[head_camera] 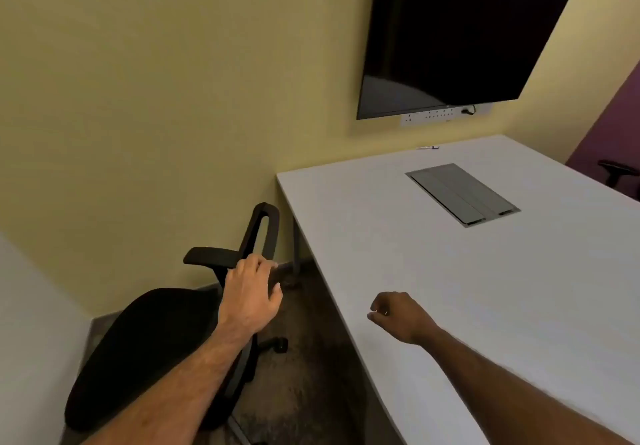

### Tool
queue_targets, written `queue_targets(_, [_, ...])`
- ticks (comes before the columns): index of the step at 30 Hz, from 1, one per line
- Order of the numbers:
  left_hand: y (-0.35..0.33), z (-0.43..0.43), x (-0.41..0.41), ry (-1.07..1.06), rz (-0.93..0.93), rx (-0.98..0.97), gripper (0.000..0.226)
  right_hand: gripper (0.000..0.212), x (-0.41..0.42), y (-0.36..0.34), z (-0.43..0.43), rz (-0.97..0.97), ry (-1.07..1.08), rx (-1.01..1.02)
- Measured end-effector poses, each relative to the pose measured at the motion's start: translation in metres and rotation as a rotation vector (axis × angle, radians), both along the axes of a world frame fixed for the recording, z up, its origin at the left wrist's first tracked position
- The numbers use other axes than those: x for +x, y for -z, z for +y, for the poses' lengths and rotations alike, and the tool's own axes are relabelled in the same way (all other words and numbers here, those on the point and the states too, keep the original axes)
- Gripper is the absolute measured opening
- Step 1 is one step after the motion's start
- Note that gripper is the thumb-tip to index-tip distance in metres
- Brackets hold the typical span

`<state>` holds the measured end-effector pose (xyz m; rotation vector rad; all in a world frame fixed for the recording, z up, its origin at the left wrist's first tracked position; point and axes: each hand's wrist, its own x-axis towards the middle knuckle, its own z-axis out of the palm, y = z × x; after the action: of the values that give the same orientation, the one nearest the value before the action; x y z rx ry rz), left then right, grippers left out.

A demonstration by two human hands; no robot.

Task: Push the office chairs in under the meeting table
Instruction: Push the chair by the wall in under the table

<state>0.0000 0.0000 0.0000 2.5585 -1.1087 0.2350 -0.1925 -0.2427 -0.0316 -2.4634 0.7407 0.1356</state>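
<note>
Black chair standing out from the table, in the gap between the table's long edge and the yellow wall — turned partly side-on, backrest low at left, not yet under the top. Left hand wrapped around the near armrest, fingers curled over it. Right hand hanging loosely curled just over the tabletop, holding nothing; touching the surface or not, cannot tell.

Judged step: swing the chair to face the table, then roll it in.

- Pull on one armrest alone likely to spin the seat rather than move the base; better to bring the right hand across to the backrest or far armrest.
- Square the seat to the edge first, then push low and steady so the casters track straight.
- Watch armrest height against the table edge, and the table leg near the corner.

Hard to make out — only one caster visible, the rest of the base hidden under seat and forearm. Grip blurred. Second chair across the table cut off at right; position unclear.
</note>
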Motion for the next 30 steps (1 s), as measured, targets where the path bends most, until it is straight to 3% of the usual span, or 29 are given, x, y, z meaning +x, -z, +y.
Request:
queue_targets(4, [0.019,0.015,0.014,-0.099,0.356,0.068,0.066,0.029,0.043,-0.01,0.022,-0.027,-0.01,0.006])
queue_targets(7, [0.034,0.019,0.007,-0.159,0.529,0.041,0.069,0.028,0.069,-0.011,0.038,-0.057,-0.043,0.015])
queue_targets(15, [0.039,0.039,0.011,-0.152,0.53,0.029,0.071,0.037,0.132,-0.003,0.084,-0.102,-0.162,-0.03])
queue_targets(19, [0.046,0.055,0.008,-0.119,0.5,0.028,0.075,0.046,0.155,0.001,0.102,-0.276,-0.27,-0.19])
queue_targets(22, [0.046,0.066,0.004,-0.123,0.451,0.047,0.074,0.05,0.166,-0.003,0.114,-0.385,-0.472,-0.289])
queue_targets(26, [0.046,0.078,-0.005,-0.182,0.428,0.12,0.069,0.064,0.167,0.005,0.124,-0.174,-0.753,-0.33])
queue_targets(30, [0.049,0.085,-0.022,-0.287,0.42,0.157,0.055,0.064,0.156,0.009,0.128,-0.137,-0.82,-0.382])
